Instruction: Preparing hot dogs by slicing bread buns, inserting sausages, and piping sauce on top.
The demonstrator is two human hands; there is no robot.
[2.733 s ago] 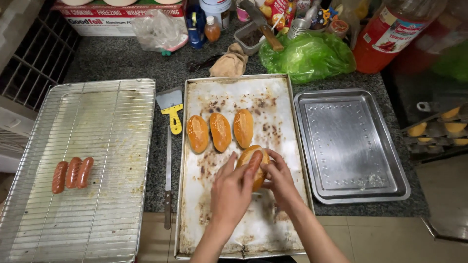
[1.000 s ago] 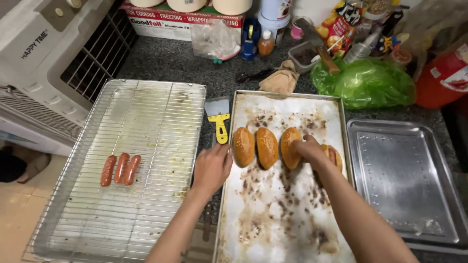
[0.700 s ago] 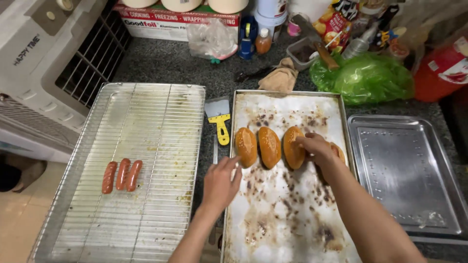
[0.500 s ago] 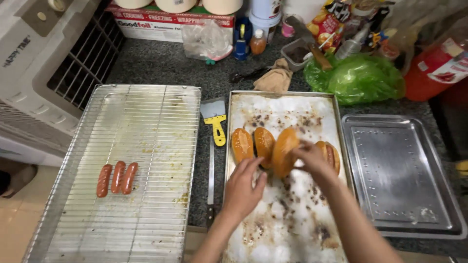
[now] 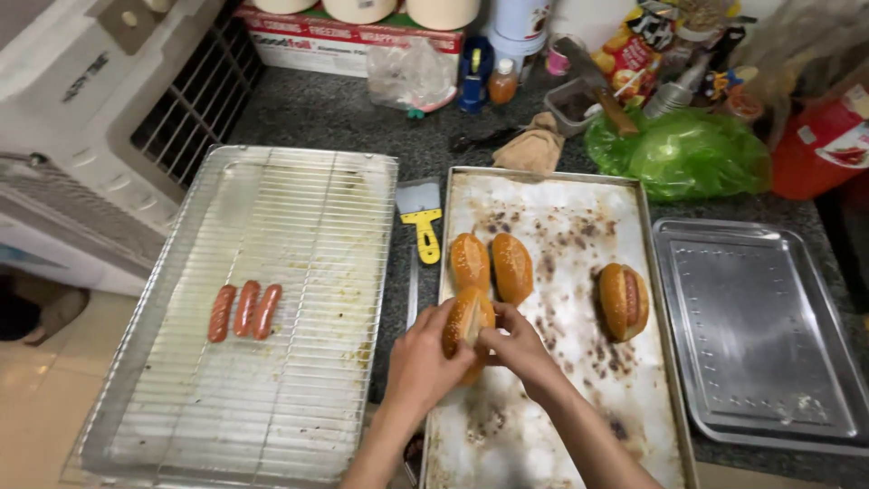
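- Both hands, left hand [image 5: 424, 358] and right hand [image 5: 518, 346], closed their grip on a golden oblong split bread bun [image 5: 468, 319], low centre of frame, above the scorched paper-lined baking tray [image 5: 552, 435]
- Prying too hard could tear its hinge; a slack hold could drop it

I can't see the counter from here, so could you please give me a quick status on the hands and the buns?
Both hands, left hand and right hand, on one bun, prying it open. Two buns beside it, a filled bun apart. Nothing blocking.
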